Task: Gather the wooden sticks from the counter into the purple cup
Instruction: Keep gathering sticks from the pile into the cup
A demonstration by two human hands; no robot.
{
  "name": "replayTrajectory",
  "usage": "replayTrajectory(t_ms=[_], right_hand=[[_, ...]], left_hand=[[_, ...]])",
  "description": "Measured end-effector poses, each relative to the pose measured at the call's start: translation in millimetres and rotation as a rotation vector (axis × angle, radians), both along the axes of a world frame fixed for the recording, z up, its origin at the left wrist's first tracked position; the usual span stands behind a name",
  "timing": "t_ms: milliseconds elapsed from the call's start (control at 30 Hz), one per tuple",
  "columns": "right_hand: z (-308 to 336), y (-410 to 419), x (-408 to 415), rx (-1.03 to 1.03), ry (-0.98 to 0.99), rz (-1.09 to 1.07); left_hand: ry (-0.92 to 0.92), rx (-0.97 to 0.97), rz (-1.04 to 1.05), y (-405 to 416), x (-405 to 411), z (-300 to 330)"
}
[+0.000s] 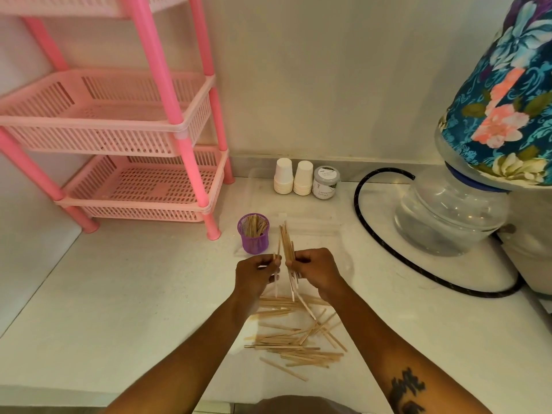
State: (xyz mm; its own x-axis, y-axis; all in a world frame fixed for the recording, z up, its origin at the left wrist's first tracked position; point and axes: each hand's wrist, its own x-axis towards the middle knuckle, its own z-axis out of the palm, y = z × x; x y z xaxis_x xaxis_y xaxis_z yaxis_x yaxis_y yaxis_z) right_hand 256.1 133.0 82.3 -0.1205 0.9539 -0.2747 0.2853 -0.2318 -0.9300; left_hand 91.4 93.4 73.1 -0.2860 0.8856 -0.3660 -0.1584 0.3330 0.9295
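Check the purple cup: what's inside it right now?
The purple cup already holds several wooden sticks standing on end, tops at about rim height. Its mesh wall hides their lower ends, so an exact count cannot be made.

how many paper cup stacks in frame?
2. Both white paper cup stacks stand upside down by the back wall: one on the left, the other touching its right side, next to a grey-lidded jar. Cups per stack can't be counted.
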Motion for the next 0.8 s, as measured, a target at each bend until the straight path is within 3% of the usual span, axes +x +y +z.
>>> replayTrajectory(t_ms=[667, 800], right_hand=[[25.7, 23.6, -23.4, 0.058, 0.143, 0.013], [36.2, 39.6, -35.8, 0.088, 0.146, 0.010]], left_hand=[[-0.179, 0.052, 0.042, 32.8, -12.9, 30.1], [-0.143, 0.071, 0.049, 46.9, -22.1, 46.8]])
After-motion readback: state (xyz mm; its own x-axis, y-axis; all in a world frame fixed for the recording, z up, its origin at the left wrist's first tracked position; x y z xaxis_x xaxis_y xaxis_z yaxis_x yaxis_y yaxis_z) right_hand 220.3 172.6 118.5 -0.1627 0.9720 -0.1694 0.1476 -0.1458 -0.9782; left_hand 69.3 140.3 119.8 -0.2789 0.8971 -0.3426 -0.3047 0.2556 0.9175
